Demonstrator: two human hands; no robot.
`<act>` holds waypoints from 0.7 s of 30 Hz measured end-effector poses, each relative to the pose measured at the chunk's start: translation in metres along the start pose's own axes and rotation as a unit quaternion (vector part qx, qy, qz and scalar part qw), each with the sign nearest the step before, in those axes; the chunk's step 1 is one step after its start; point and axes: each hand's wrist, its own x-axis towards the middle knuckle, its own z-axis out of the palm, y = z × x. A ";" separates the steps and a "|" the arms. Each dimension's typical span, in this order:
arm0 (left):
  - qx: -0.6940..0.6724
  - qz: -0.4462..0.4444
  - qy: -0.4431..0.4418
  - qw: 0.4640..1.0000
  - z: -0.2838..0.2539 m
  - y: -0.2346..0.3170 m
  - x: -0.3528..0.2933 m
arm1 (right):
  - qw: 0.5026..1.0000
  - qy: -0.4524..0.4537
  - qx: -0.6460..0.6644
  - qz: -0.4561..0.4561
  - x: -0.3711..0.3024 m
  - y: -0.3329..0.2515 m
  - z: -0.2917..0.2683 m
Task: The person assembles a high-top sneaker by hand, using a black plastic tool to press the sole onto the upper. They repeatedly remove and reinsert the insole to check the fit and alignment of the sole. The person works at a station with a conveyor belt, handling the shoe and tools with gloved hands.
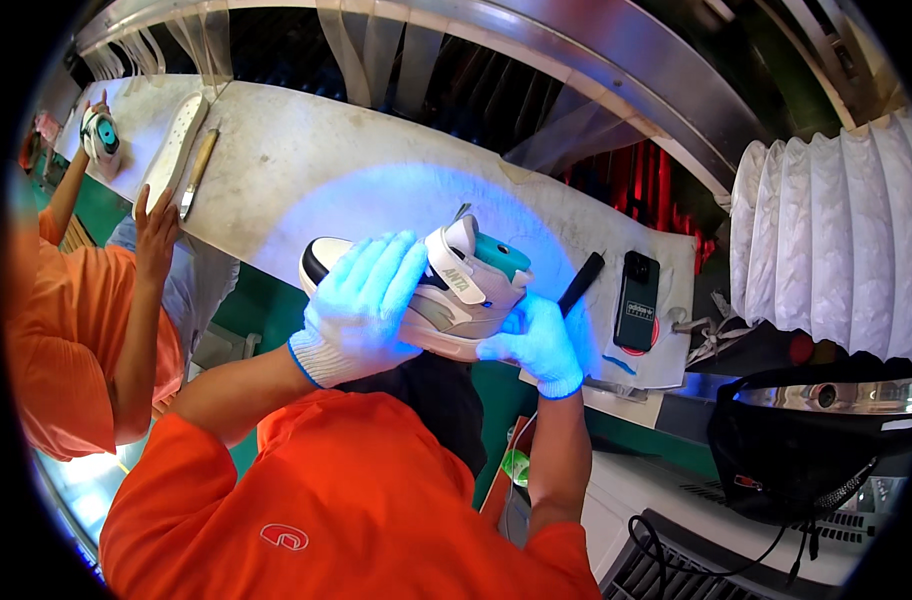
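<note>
Between my two hands is a sneaker [454, 318], white and grey with a black-and-white toe, a strap across the top and a teal shoe last inside it. Its toe points left and its heel right. My left hand [361, 310], in a white knit glove, wraps over the forefoot with the fingers laid across the upper. Gloved the same way, my right hand [538, 342] grips the sole and side at the heel end. Bluish light falls on the gloves and the shoe. The right fingertips are partly hidden behind the heel.
At left, a co-worker's hand [156, 235] touches a white sole [176, 150] beside a wooden-handled knife [200, 172]; the other holds a shoe [103, 138]. Right of my hands lie a black-handled tool [581, 284] and a dark phone [637, 300]. A black bag [806, 440] hangs near a white duct [826, 240].
</note>
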 end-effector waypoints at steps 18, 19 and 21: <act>0.001 -0.016 -0.029 0.999 -0.001 -0.001 -0.005 | 0.980 0.116 -0.074 -0.142 0.002 0.008 0.059; -0.005 -0.019 -0.033 0.999 -0.001 -0.001 -0.003 | 0.978 0.126 -0.073 -0.149 0.003 0.007 0.064; -0.018 -0.028 -0.040 0.999 -0.002 -0.001 -0.001 | 0.980 0.116 -0.022 -0.161 0.006 0.002 0.068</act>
